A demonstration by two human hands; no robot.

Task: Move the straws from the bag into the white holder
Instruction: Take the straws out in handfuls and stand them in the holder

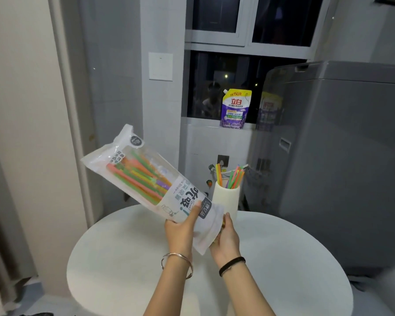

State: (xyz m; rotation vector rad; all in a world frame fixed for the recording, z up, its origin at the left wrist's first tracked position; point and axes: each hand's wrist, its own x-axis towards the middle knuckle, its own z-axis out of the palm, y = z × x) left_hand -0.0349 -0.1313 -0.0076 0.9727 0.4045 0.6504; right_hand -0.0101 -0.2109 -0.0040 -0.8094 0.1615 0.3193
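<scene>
A clear-and-white plastic bag [132,160] of coloured straws [139,176] is held up in the air, tilted with its far end up to the left. My left hand [180,231] grips its lower printed part, thumb on the front. My right hand [226,240] holds the bag's lower open end from the right side. Just behind the hands stands the white holder [227,198] on the round white table [283,258]. Several green, orange and pink straws [232,177] stand upright in the holder.
A grey washing machine [340,167] stands right of the table. A purple detergent pouch [235,109] sits on the window ledge behind the holder. A wall and door frame rise at the left. The table edge curves close to me.
</scene>
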